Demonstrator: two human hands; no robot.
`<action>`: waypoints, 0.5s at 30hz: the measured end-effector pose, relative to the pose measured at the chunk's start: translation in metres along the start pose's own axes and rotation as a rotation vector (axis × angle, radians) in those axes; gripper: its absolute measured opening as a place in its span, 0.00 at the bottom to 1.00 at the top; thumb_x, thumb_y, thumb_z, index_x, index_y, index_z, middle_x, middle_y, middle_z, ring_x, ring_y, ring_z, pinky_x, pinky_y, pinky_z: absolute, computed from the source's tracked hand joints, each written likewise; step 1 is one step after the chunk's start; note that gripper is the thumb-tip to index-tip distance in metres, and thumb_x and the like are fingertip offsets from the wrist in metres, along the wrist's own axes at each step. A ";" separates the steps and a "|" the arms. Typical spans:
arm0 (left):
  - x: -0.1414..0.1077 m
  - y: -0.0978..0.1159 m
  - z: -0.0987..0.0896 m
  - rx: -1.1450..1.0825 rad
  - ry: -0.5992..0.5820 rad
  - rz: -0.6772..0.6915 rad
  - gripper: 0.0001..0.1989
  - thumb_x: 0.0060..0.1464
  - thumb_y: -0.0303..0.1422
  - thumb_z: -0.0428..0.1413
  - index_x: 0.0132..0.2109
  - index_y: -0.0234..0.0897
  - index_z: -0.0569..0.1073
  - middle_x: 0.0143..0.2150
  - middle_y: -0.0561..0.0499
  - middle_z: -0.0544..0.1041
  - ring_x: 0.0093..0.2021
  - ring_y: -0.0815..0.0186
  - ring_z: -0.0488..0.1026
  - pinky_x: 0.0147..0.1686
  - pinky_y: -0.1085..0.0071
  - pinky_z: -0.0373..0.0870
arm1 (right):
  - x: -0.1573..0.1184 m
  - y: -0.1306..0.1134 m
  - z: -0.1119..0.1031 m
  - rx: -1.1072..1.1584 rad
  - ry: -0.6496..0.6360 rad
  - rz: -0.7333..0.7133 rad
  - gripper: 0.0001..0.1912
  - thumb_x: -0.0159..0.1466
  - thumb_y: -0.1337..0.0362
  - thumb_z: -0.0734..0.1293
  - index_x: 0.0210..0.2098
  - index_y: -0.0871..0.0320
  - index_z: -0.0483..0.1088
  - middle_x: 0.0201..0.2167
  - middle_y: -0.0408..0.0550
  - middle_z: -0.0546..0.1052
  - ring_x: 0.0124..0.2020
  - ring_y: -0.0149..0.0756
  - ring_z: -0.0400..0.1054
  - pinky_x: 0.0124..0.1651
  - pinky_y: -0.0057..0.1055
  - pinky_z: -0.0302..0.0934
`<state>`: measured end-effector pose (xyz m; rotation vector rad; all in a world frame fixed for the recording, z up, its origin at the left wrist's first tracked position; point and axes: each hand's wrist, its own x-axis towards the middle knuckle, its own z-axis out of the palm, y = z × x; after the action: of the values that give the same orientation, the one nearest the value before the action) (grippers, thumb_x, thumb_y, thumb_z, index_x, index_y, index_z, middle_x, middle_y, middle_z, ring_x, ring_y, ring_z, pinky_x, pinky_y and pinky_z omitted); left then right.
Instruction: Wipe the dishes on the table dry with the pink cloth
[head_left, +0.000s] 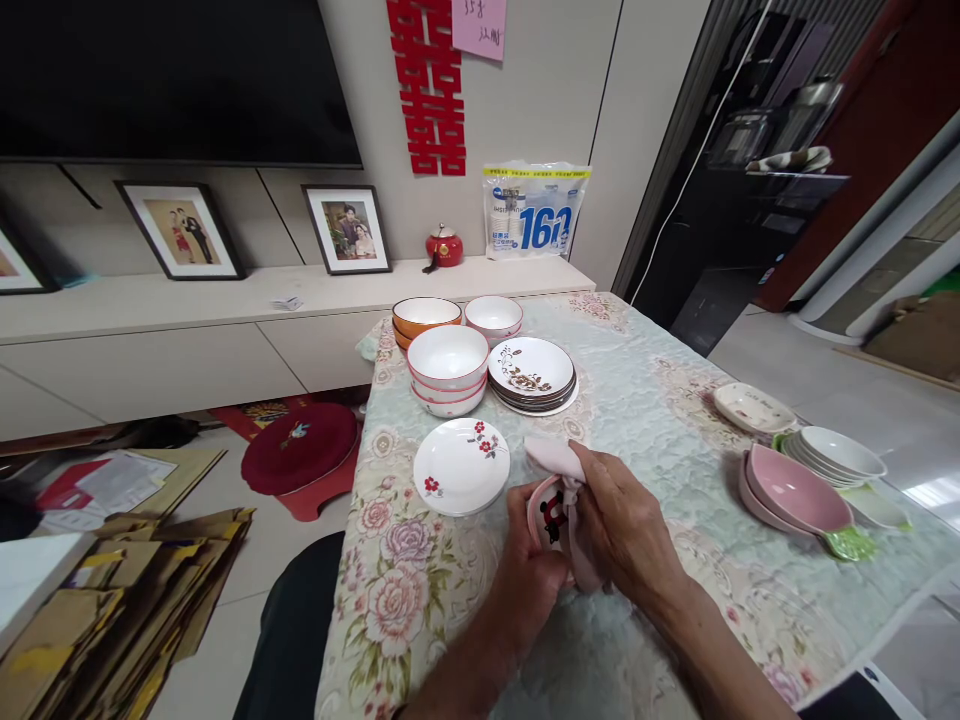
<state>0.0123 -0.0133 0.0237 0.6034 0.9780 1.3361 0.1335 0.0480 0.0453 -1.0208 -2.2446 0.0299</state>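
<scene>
My left hand [529,560] grips a small white dish with a pink rim [553,518] and a red and black figure on it. The dish is held tilted over the table. With its fingers closed on a pale pink cloth [553,457], my right hand [630,520] presses against the dish's right side. Part of the cloth hangs below the fingers. Just left of the hands lies a white plate with red flowers [459,468]. Beyond it stand stacked white bowls with red rims [448,360] and a stack of brown-patterned plates [531,368].
Orange bowls [426,318] and another white bowl [493,315] stand at the table's far end. On the right sit pink dishes [799,490], stacked white bowls [844,452] and an oval dish [754,407]. A flowered cloth [405,610] covers the table. A red stool [300,450] stands left.
</scene>
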 end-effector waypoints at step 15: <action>-0.008 -0.003 0.004 0.273 -0.070 0.233 0.08 0.56 0.26 0.54 0.43 0.39 0.69 0.38 0.50 0.74 0.40 0.63 0.69 0.42 0.67 0.66 | 0.008 -0.013 -0.015 0.262 -0.047 0.047 0.15 0.71 0.67 0.53 0.46 0.56 0.70 0.39 0.50 0.74 0.43 0.37 0.70 0.44 0.33 0.67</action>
<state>0.0175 -0.0212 0.0246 0.9905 1.0656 1.3839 0.1302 0.0409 0.0650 -0.9381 -2.1873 0.3625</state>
